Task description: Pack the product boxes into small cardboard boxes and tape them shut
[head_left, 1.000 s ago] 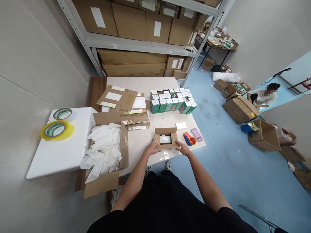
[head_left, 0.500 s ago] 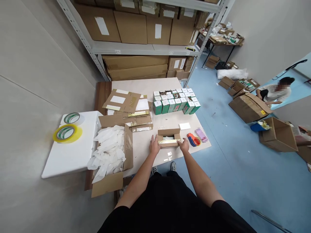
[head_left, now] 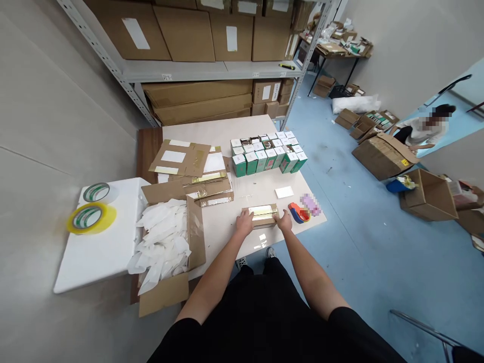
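Note:
A small cardboard box (head_left: 264,222) sits near the table's front edge, its top flaps folded down and a pale strip of tape or label along the top. My left hand (head_left: 245,223) grips its left end, fingers over the top. At the right end, my right hand (head_left: 283,221) holds the box with fingers against the flap. Just right of that hand lies an orange and blue tape dispenser (head_left: 298,213), beside a blurred purple item (head_left: 310,204). Behind the box is a white card (head_left: 284,192). The box's inside is hidden.
Green and white boxes (head_left: 260,160) stand in rows at the back. Flattened cartons (head_left: 179,157) are stacked to the left. An open carton (head_left: 196,237) holds white paper, beside tape rolls (head_left: 91,218). Shelving (head_left: 212,71) rises behind; a person (head_left: 423,131) sits far right.
The small box's top flaps, open before with white material showing inside, are now folded down. My left hand has moved onto the box's top. The view has shifted slightly.

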